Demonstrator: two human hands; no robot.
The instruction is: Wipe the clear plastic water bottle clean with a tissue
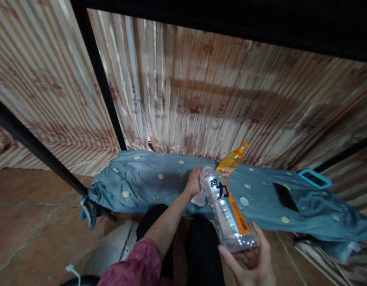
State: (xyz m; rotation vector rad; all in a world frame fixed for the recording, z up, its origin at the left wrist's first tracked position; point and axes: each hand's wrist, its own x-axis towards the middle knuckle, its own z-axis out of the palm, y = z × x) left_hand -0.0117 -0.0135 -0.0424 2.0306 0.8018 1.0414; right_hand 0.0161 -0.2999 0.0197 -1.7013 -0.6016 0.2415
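A clear plastic bottle [223, 202] with a silver and orange label is tilted over the bench, its neck pointing away from me. My right hand [251, 260] grips it by the base, thumb and fingers on either side. Beside the neck, my left hand [194, 183] is closed, its fingertips partly hidden. A crumpled white cloth or tissue [198, 198] shows below that hand, apparently held in it. Just beyond the bottle's neck stands an orange bottle [231, 161], leaning right. A white round cap [244, 201] lies on the bench cloth to the right.
Grey-blue patterned fabric [147, 174] covers the narrow bench. Toward its right end lie a black phone [285, 197] and a blue-framed device [315, 178]. Black metal posts [101, 75] rise at the left, and a striped curtain [189, 79] hangs behind.
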